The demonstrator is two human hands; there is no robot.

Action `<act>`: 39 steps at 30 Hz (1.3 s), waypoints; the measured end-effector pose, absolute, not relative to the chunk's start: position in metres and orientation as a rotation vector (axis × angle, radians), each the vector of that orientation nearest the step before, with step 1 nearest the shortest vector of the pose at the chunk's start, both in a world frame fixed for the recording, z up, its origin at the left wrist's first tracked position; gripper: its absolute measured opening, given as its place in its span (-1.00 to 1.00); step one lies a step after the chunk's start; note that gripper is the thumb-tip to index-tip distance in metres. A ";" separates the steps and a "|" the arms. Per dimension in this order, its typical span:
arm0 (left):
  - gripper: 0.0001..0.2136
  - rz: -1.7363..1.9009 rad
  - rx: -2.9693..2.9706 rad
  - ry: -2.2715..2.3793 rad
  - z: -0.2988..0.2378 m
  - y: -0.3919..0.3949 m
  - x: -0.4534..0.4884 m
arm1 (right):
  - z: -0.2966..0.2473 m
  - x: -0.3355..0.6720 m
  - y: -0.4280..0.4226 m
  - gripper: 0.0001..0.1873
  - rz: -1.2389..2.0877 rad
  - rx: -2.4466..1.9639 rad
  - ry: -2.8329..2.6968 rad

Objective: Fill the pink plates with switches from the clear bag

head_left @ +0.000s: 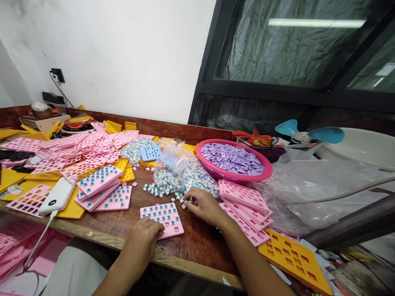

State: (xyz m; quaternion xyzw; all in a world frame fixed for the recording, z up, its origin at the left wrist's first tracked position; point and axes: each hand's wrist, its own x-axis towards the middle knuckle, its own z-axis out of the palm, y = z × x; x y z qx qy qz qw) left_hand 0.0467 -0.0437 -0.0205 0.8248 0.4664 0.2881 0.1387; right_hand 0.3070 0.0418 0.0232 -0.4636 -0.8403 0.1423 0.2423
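A pink grid tray [163,218] partly filled with blue-topped switches lies on the wooden table in front of me. My left hand [145,237] rests curled on the tray's near left corner, pressing on it. My right hand [205,206] reaches to the right of the tray, its fingertips pinched on small white-and-blue switches [185,202] at the edge of a loose pile [165,183] that spills from a clear plastic bag [177,158].
Empty pink trays [243,203] are stacked to the right, with a yellow tray [293,259] beyond. Filled pink trays [103,187] lie to the left beside a white power bank [58,195]. A pink basket [234,174] holds purple pieces. Several pink and yellow trays cover the far left.
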 end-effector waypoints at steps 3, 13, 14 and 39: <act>-0.75 0.843 2.429 1.332 -0.026 -0.043 0.046 | 0.015 0.308 0.044 -0.90 0.231 -1.371 -2.458; -0.74 0.715 2.478 1.362 -0.023 -0.051 0.048 | 0.017 0.299 0.038 -0.91 0.513 -1.221 -2.310; -0.77 0.723 2.443 1.358 -0.019 -0.051 0.046 | 0.019 0.298 0.035 -0.91 0.572 -1.187 -2.285; -0.89 0.320 2.484 1.464 0.012 0.071 0.060 | 0.026 0.284 0.009 -0.78 0.733 -0.960 -2.540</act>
